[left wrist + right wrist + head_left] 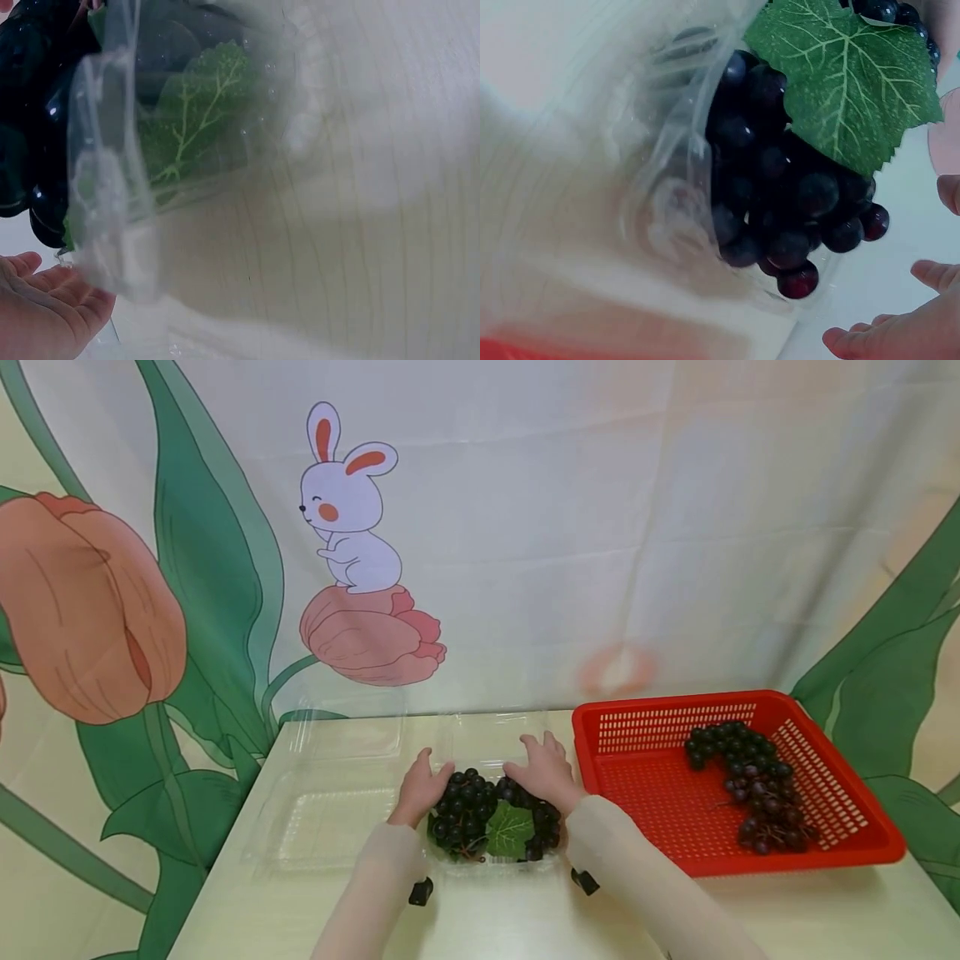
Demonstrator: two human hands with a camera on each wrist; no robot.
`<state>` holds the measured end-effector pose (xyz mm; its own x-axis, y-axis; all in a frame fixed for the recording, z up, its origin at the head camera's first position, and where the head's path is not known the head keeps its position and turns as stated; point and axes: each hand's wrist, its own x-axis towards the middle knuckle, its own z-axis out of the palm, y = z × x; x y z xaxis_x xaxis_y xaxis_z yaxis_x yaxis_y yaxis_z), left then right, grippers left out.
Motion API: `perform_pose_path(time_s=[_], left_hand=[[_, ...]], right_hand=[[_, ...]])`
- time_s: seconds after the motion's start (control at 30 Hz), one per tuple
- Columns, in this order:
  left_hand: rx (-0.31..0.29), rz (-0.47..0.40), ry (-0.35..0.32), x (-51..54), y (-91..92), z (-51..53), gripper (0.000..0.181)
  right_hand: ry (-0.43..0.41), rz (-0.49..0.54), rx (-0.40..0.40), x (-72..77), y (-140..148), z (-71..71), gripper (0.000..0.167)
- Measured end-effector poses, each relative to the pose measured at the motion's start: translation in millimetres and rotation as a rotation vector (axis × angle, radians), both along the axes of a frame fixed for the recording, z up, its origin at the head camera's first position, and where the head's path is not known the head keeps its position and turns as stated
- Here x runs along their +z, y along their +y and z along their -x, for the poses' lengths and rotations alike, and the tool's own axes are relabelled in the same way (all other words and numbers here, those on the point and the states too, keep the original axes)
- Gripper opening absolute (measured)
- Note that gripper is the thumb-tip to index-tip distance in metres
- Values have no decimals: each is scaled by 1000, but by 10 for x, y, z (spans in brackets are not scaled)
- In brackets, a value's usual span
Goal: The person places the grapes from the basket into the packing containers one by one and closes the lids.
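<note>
Dark grapes [462, 814] and a green leaf [510, 829] lie in a clear plastic box [495, 867] at the middle of the table. At the box's left side is the left hand [422, 789], its fingers extended. Over the far right part of the box the right hand [550, 773] spreads its fingers beside the grapes. In the left wrist view the left hand [56, 311] lies by the box's wall [112, 180], palm up. The right wrist view has grapes [780, 187] under the leaf [844, 75], with the right hand's fingers [930, 274] apart from them.
A red basket [645, 818] with more dark grapes [772, 806] stands on the right. On the left lies another clear box [326, 827] holding nothing, with its lid raised toward the patterned curtain [525, 568]. The table's [487, 918] near part is in front of the hands.
</note>
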<state>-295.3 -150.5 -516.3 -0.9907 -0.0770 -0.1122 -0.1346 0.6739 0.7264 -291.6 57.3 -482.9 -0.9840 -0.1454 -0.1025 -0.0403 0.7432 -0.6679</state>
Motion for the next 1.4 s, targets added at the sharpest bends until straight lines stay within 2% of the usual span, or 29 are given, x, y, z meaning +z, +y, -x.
perform_pose_path(time_s=[0.27, 0.47, 0.67, 0.97, 1.17, 1.4], left_hand=[[27, -106, -27, -11, 28, 13, 62], [47, -139, -12, -15, 51, 25, 64], [63, -176, -25, -16, 65, 42, 63], [74, -206, -41, -23, 87, 57, 62], [76, -201, -10, -54, 92, 87, 62], [90, -213, 32, -59, 99, 93, 62]], right_hand=[[-16, 21, -105, -126, -39, 16, 69], [-18, 8, -115, -215, -39, 18, 71], [-44, 9, -118, -287, -14, 21, 72], [-82, 76, -154, -266, 11, 20, 76], [-71, 123, -142, -286, 14, 29, 74], [-41, 134, -146, -327, 11, 55, 75]])
